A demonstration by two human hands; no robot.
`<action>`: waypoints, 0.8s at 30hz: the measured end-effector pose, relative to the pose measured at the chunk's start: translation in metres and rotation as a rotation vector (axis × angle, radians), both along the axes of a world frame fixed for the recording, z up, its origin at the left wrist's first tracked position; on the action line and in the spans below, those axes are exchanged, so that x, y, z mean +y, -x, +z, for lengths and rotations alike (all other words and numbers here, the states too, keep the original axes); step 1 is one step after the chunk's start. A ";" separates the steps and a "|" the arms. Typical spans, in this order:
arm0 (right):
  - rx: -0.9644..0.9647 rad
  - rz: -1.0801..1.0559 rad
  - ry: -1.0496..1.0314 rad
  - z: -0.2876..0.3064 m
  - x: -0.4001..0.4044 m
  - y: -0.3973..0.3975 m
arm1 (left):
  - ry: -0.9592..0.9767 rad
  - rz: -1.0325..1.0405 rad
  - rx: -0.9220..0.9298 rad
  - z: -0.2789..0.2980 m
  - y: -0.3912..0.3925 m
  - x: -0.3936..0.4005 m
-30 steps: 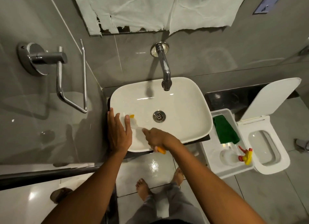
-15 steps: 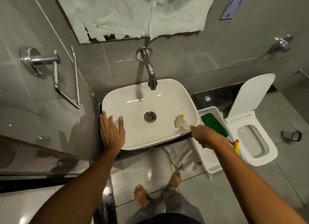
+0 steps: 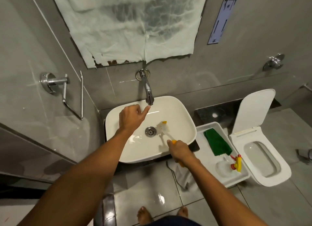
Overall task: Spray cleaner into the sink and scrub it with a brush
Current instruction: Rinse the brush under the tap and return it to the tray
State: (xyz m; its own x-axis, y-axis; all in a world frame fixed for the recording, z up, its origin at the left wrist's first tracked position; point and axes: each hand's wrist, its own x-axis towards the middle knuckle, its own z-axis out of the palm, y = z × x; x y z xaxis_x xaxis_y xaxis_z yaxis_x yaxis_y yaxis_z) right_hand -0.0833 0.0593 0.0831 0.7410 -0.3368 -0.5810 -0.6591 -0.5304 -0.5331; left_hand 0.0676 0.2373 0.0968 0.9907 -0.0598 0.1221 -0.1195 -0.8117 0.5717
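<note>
A white sink [image 3: 182, 112] sits below a chrome tap [image 3: 148, 92], with a metal drain [image 3: 150, 131] at its bottom. My right hand [image 3: 180, 150] grips the yellow handle of a white brush [image 3: 163, 126], whose head rests in the bowl just right of the drain. My left hand [image 3: 130, 118] hovers over the back left of the bowl, fingers apart and empty, a fingertip just below the tap's spout. A clear spray bottle [image 3: 226, 166] with a red and yellow trigger lies in a white bin [image 3: 206, 126] to the right of the sink.
A green cloth [image 3: 217, 144] lies in the white bin. A white toilet [image 3: 263, 158] with its lid up stands at the right. A chrome towel holder [image 3: 67, 92] juts from the left wall. My bare feet stand on a wet tiled floor [image 3: 152, 197].
My left hand left the sink's left rim and rose toward the tap spout. My right hand brought the brush from the bowl's right side to beside the drain.
</note>
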 end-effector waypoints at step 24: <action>-0.196 0.093 -0.047 0.006 0.007 -0.003 | 0.001 -0.201 0.287 0.044 -0.039 -0.042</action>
